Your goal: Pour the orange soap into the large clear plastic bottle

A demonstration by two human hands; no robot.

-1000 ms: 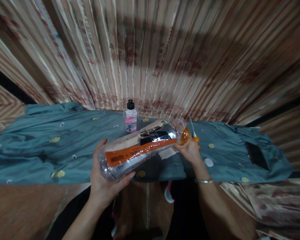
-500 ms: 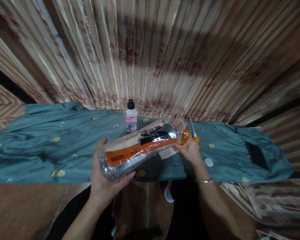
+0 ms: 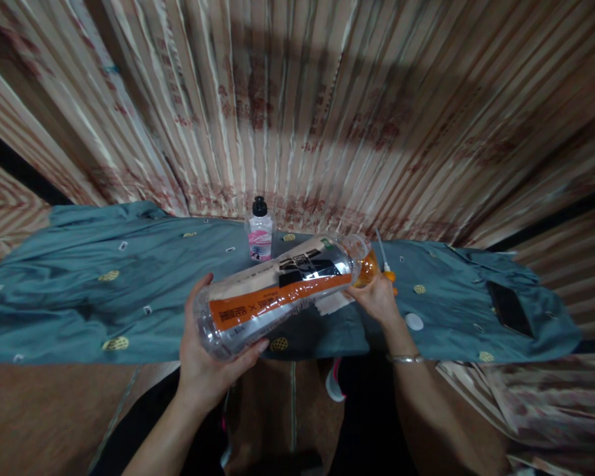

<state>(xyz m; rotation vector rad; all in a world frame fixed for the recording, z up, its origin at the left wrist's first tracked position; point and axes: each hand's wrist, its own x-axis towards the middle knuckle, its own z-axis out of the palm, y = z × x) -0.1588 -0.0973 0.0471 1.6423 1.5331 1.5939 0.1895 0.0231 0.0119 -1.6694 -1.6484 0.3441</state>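
We held a large clear plastic bottle (image 3: 277, 285) tilted above the teal patterned cloth (image 3: 74, 284), its neck up against a small amber see-through container (image 3: 367, 270). Our left hand (image 3: 205, 370) cupped the base, thumb along the near side, the other fingers mostly hidden behind it. Our right hand (image 3: 378, 301) gripped the container from below, its fingers curled, their tips hidden. Just beside it lay an orange pump top with a pale tube (image 3: 389, 272); a black-capped bottle with a pink label (image 3: 260, 241) stood behind.
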